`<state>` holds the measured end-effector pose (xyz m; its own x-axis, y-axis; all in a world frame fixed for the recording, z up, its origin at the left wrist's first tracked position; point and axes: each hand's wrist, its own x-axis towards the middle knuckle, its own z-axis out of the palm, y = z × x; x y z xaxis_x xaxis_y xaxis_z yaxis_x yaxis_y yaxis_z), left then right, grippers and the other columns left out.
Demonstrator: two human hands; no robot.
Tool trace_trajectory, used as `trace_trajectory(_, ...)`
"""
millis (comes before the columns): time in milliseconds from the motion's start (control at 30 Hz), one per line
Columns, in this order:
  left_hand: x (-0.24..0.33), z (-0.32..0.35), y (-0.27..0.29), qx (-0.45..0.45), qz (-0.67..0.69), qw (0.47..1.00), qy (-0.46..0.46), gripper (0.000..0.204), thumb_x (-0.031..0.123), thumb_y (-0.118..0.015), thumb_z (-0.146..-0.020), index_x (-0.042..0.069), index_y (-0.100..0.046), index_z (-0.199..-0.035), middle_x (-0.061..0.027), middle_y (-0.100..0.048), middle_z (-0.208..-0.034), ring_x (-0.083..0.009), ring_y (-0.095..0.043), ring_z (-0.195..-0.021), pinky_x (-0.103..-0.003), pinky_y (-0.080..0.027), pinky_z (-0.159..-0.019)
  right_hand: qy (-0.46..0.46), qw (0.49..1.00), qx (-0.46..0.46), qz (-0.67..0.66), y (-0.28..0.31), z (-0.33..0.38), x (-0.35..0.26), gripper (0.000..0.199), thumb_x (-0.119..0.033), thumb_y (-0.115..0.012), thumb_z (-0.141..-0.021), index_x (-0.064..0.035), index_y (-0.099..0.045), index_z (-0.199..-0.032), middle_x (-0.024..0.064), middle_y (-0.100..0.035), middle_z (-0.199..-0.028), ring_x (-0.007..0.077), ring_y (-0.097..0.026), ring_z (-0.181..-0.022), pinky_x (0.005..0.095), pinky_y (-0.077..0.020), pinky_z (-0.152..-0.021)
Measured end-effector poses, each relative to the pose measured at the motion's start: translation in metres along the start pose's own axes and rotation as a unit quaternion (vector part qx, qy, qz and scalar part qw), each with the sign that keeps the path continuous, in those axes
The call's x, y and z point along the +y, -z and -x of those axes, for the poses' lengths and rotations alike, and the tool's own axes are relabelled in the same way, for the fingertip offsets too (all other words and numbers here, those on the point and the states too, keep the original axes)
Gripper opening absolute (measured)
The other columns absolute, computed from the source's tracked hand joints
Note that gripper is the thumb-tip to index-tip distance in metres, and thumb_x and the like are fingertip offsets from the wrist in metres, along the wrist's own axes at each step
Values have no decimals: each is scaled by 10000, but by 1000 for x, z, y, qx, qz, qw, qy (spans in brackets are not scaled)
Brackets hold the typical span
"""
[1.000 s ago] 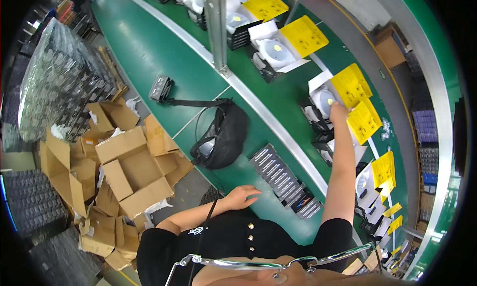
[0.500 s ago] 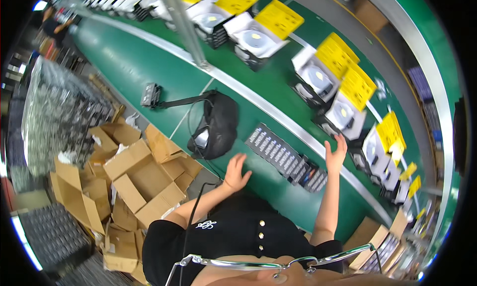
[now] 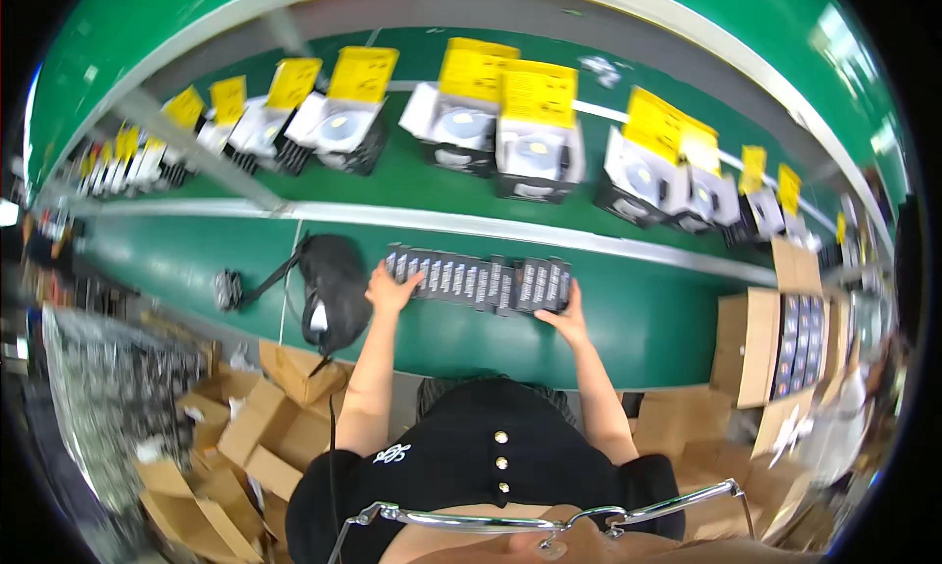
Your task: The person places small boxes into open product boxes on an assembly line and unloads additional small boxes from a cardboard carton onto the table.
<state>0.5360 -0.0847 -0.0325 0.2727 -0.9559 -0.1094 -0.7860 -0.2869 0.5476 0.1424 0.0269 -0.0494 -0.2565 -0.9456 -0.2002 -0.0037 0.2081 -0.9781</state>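
your left hand (image 3: 391, 289) has its fingers spread wide and laid flat on the left end of the row of dark packs (image 3: 479, 281), not curled round anything; your right hand (image 3: 562, 314) is at the row's right end, fingers open and pressed against the end pack's near edge — whether any fingertip hooks under it, you cannot tell from here. the row itself lies flat on the green bench (image 3: 638, 319), running left to right between your two hands, just on your side of the pale stripe (image 3: 549, 232). left of the row, close beside your left hand, sits a black bag (image 3: 334, 284) with a strap trailing away further left. beyond the row, past the stripe, open boxes with yellow cards (image 3: 535, 123) stand in a line. right of the row, well apart, a brown carton (image 3: 751, 343) holds more dark packs — and below and left of the row, off the bench, flattened cardboard boxes (image 3: 265, 432) are heaped.
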Motion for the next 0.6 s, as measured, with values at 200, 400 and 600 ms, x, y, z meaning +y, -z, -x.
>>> trace_trajectory(200,-30,-8,-11,37,17,996,-84,1036,481,-925,-539,-120,-512,-1274,-286,-622,-1192,-401,-608,-1120,-426,-469,-1000,28,995,-35,91,-7,-5,-33,1334,-361,-964,-544,66,-153,-1513,263,-324,-1504,352,-343,-1401,421,-293,-1168)
trace_trajectory(400,-23,1,-24,19,18,997,-74,1015,448,-924,-562,-100,-490,-1298,-265,-580,-1260,-399,-571,-1151,-438,-445,-1008,-17,989,-13,146,16,-2,-19,1366,-459,-944,-508,-4,-172,-1539,264,-342,-1485,397,-332,-1401,437,-295,-1166)
trace_trajectory(600,21,39,-39,-14,57,995,-80,967,449,-915,-591,-95,-501,-1275,-256,-593,-1223,-380,-586,-1126,-429,-452,-994,-12,995,-19,95,71,5,-19,1308,-338,-959,-535,-11,-185,-1538,232,-340,-1506,347,-337,-1409,418,-288,-1170)
